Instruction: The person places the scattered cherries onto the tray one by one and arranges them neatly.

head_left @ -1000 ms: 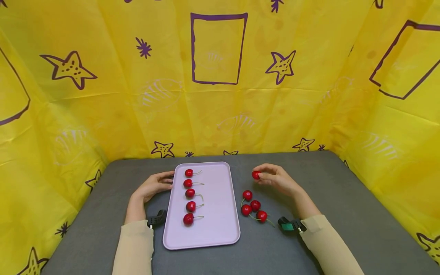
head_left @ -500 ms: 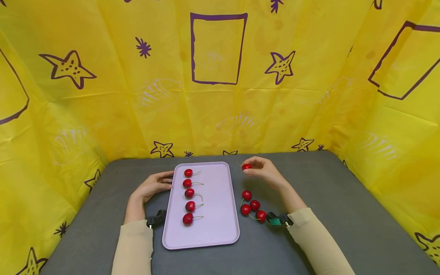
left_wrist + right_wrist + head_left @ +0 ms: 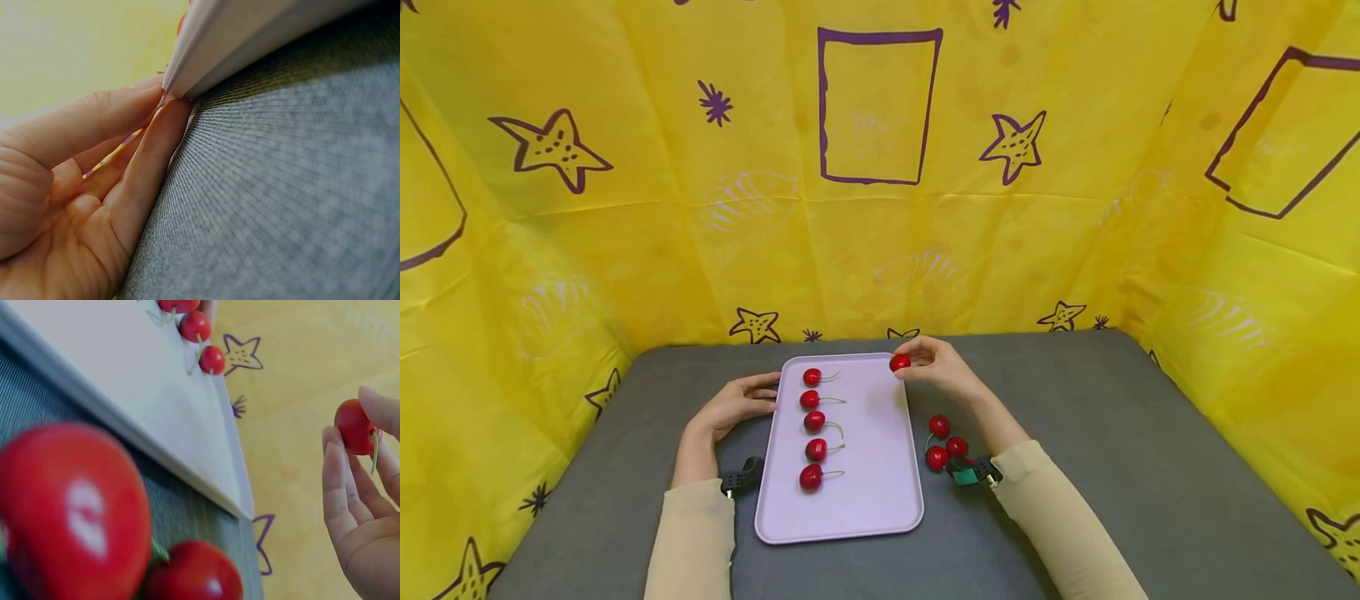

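My right hand (image 3: 946, 372) pinches a red cherry (image 3: 899, 362) over the far right corner of the lilac tray (image 3: 872, 492). In the right wrist view that cherry (image 3: 354, 427) sits between thumb and fingertips, its green stem hanging down. At the tray's left side my left hand (image 3: 737, 407) holds the rim; the left wrist view has its thumb (image 3: 119, 115) and a finger meeting at the tray edge (image 3: 206, 47). Several cherries (image 3: 815, 422) form a column along the tray's left half, stems pointing right.
More loose cherries (image 3: 937, 457) lie on the dark grey table (image 3: 1120, 433) right of the tray, partly covered by the right wrist strap (image 3: 973, 472). Two loom close in the right wrist view, the nearest cherry (image 3: 75, 512) large. Yellow patterned cloth (image 3: 880, 250) walls the back and sides.
My right hand has carried its cherry leftward from beside the tray to over the tray's far right corner. The left hand, tray and column of cherries stay put.
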The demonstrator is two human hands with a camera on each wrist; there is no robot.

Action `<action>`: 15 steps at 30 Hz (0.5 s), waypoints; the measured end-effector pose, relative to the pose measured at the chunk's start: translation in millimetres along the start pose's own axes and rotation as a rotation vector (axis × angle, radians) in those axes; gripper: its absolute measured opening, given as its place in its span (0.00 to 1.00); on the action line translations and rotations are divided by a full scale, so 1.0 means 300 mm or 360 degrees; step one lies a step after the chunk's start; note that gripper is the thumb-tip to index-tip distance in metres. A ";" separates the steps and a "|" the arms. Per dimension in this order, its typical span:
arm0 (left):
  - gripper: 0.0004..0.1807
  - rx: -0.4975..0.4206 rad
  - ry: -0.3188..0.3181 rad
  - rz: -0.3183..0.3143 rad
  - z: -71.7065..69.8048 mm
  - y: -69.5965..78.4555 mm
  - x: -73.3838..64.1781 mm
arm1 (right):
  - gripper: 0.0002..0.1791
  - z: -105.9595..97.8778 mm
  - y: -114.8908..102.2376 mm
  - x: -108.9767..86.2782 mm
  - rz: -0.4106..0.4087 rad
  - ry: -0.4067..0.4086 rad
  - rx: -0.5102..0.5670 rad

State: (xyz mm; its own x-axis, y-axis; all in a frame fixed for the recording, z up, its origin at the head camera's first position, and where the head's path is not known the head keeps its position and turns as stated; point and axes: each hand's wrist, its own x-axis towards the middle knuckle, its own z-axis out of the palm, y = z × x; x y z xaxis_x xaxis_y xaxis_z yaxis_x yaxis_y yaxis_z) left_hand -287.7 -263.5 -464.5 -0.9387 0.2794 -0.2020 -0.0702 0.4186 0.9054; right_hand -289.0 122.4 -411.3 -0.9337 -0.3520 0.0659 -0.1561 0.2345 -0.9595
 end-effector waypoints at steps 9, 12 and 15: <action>0.40 0.0004 0.0002 -0.0007 0.001 -0.002 -0.001 | 0.22 0.074 0.012 0.045 0.0028 -0.0015 0.0013; 0.40 0.0007 0.0007 -0.0010 0.001 -0.001 0.001 | 0.24 0.094 0.018 0.059 0.0032 -0.0010 0.0010; 0.40 0.0006 0.0006 -0.0007 -0.001 -0.001 0.000 | 0.23 0.110 0.021 0.070 0.0021 0.0009 -0.0004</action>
State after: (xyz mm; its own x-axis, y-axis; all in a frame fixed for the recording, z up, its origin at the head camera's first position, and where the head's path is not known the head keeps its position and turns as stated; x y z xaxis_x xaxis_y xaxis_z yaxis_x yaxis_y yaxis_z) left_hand -287.9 -263.9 -464.8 -0.9396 0.2746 -0.2045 -0.0730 0.4228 0.9033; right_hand -298.9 86.5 -425.0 -0.9375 -0.3438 0.0546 -0.1445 0.2416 -0.9596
